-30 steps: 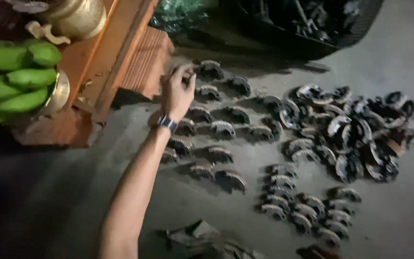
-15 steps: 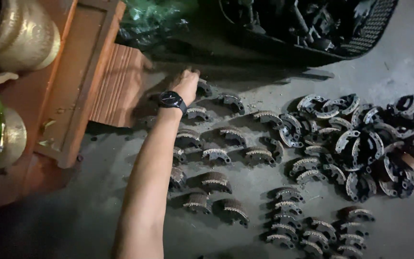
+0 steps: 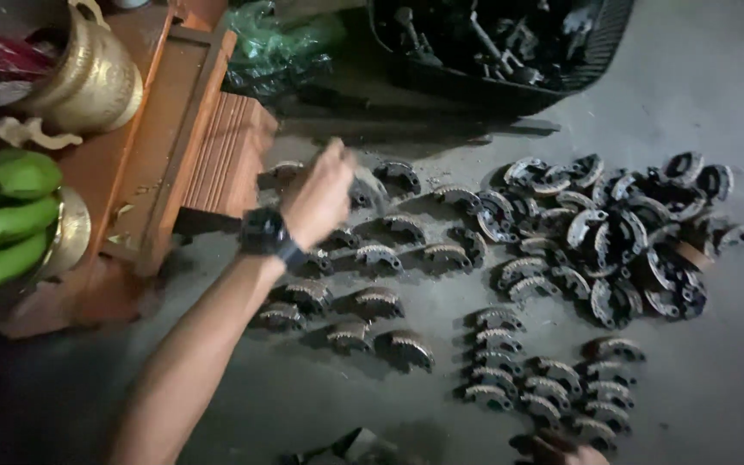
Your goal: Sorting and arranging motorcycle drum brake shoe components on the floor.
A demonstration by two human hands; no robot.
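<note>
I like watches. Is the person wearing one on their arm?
Yes, a black wristwatch sits on the wrist just behind the left hand.

The left hand (image 3: pixel 319 200) has lifted off the far row of curved metal parts (image 3: pixel 398 176) and drawn slightly nearer, its motion-blurred fingers now hovering above them rather than pressed down among them

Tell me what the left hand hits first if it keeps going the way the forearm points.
The left hand points up and right along the floor. Right ahead lies a curved metal shoe at its fingertips, probably touched already, though blur hides this. Beyond it lies another shoe, then the black crate.
</note>
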